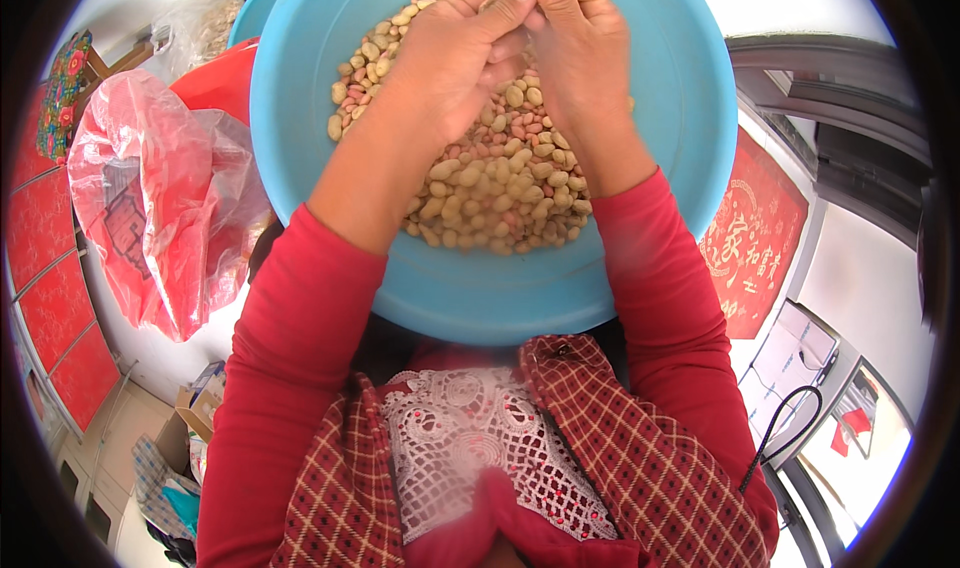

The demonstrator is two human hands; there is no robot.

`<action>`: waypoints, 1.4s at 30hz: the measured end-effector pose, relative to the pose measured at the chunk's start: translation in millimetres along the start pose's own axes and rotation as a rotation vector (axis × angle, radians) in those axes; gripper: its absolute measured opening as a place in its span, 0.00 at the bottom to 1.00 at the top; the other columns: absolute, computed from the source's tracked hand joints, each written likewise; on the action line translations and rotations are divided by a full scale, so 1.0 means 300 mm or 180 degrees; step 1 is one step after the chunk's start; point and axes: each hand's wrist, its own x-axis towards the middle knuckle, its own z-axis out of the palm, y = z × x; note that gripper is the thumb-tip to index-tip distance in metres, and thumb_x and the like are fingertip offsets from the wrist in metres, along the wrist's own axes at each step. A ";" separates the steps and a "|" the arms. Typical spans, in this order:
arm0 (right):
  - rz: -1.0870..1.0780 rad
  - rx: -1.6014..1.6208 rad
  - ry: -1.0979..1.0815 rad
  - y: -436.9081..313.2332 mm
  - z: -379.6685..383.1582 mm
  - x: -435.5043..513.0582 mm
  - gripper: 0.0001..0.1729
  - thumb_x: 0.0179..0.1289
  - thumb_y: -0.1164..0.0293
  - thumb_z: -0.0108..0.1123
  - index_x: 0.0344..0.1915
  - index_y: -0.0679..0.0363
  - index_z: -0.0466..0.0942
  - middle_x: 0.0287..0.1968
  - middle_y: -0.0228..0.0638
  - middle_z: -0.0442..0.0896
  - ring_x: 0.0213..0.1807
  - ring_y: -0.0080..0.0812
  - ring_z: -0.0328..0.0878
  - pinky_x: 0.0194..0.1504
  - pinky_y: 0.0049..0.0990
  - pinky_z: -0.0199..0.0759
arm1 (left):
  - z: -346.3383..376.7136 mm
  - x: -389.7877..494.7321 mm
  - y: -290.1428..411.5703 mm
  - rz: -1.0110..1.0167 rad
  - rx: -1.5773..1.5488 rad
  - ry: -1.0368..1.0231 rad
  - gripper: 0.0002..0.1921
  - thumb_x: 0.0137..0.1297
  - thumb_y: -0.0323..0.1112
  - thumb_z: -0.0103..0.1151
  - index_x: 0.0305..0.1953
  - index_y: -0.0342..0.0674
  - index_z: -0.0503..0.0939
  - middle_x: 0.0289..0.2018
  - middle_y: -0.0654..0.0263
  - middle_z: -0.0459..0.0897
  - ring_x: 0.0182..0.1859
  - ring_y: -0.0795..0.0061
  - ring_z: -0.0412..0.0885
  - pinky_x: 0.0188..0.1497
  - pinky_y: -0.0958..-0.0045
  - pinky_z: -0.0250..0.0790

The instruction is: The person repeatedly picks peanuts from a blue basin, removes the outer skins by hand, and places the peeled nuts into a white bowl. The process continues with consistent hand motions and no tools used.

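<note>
A large round blue plastic basin (675,117) lies before me with a heap of unshelled peanuts (495,193) and pink shelled peanut kernels (529,123) mixed in it. Over the basin's far part, my left hand (465,50) has its thumb and bent fingers closed on a peanut, of which only a small part shows. My right hand (574,42) meets it at the fingertips, its thumb and index finger pinched together beside the left thumb. Whether the right fingers grip the same peanut is hidden. Both forearms, in red sleeves, reach over the basin's near rim.
A red and clear plastic bag (157,200) stands left of the basin, near a red container (225,80). Behind are another blue basin (255,5) and a clear bag (202,31). An open cardboard box (199,414) is at lower left, a red decorated panel (757,238) at right.
</note>
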 end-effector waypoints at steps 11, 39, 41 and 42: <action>-0.0359 -0.1025 -0.0480 -0.067 -0.062 0.043 0.07 0.66 0.79 0.65 0.44 0.64 0.81 0.35 0.32 0.86 0.41 0.21 0.83 0.45 0.21 0.77 | -0.041 0.028 0.073 0.0053 0.0875 0.0194 0.16 0.76 0.46 0.55 0.33 0.43 0.74 0.23 0.72 0.71 0.20 0.85 0.63 0.21 0.84 0.55; 0.0413 0.0858 -0.0427 -0.004 -0.005 -0.003 0.19 0.82 0.62 0.43 0.47 0.66 0.78 0.39 0.36 0.82 0.37 0.26 0.78 0.40 0.27 0.77 | -0.029 0.016 0.038 -0.0090 0.0357 -0.0086 0.09 0.74 0.38 0.61 0.42 0.38 0.80 0.34 0.72 0.80 0.26 0.92 0.64 0.22 0.87 0.54; 0.0529 0.0848 -0.0244 -0.004 0.003 -0.008 0.21 0.83 0.61 0.40 0.45 0.65 0.77 0.38 0.36 0.82 0.37 0.28 0.77 0.41 0.27 0.77 | -0.033 0.018 0.033 -0.0040 0.0359 -0.0015 0.09 0.74 0.37 0.61 0.44 0.37 0.81 0.34 0.72 0.80 0.26 0.92 0.64 0.23 0.87 0.55; 0.0504 0.0894 -0.0258 -0.006 0.001 -0.009 0.20 0.83 0.61 0.41 0.43 0.65 0.77 0.37 0.36 0.81 0.36 0.28 0.77 0.41 0.28 0.77 | -0.033 0.018 0.028 -0.0023 0.0396 0.0024 0.08 0.74 0.36 0.61 0.44 0.37 0.81 0.34 0.72 0.80 0.26 0.92 0.64 0.24 0.86 0.55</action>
